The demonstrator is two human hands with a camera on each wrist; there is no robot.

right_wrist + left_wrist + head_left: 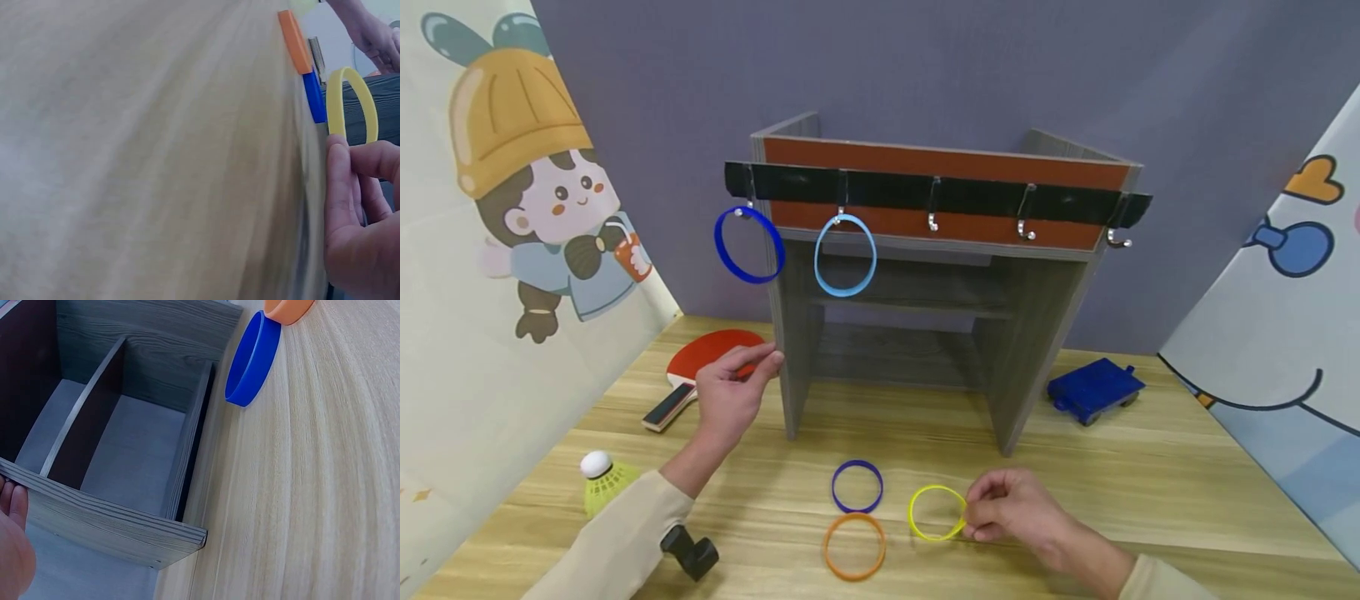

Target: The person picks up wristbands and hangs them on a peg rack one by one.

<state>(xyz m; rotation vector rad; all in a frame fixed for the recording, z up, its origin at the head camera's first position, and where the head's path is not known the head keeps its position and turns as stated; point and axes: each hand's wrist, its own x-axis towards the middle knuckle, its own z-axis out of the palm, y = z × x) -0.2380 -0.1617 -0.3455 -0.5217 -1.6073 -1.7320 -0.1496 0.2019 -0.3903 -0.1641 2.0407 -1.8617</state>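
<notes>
My right hand [1011, 508] pinches the edge of a yellow wristband [912, 515] between thumb and fingers, low over the table. In the right wrist view the band [336, 103] stands upright from the fingertips. My left hand [730, 392] is at the left side panel of a grey wooden shelf [786, 333], its bent fingers by the panel's outer face. In the left wrist view those fingers [17, 506] touch the panel's edge. A purple-blue wristband [833, 492] and an orange wristband [827, 554] lie touching on the table. Dark blue [718, 250] and light blue [874, 258] bands hang from hooks.
A black hook rail [887, 183] crosses the shelf's front; its three right-hand hooks carry nothing. A red table tennis paddle [700, 350] and a yellow shuttlecock [606, 483] lie at left. A blue toy cart [1093, 390] stands at right.
</notes>
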